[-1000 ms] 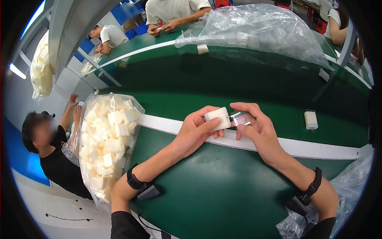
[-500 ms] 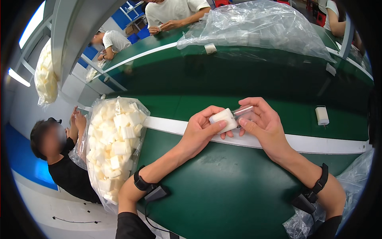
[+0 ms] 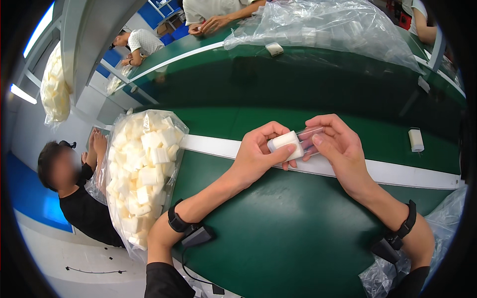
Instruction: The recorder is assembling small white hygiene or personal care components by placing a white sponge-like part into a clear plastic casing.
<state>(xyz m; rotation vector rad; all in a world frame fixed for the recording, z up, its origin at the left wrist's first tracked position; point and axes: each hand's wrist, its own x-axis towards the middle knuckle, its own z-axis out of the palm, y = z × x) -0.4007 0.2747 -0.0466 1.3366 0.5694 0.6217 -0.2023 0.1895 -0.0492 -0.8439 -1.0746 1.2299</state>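
My left hand (image 3: 254, 151) is closed round a white block-shaped piece (image 3: 288, 145) with a translucent end, thumb lying along its near side. My right hand (image 3: 346, 151) holds a clear plastic cover (image 3: 309, 134) between thumb and fingers. The cover's open end meets the right end of the white piece, in line with it; how far it reaches over the piece I cannot tell. Both hands are above the white rail (image 3: 213, 150) at the table's far edge. Left of my left forearm stands a clear bag (image 3: 144, 179) full of cream-white blocks.
Beyond the rail runs a green conveyor belt (image 3: 223, 119) bearing a white piece (image 3: 416, 140) at right and another (image 3: 274, 48) at the far side. A large plastic bag (image 3: 328, 30) lies across the belt. Crumpled plastic (image 3: 442, 233) is at right. A person (image 3: 84, 198) sits at left.
The clear cover has come into line with the white piece, and both hands have shifted slightly right. Pieces on the belt appear farther right; the view has shifted a little too.
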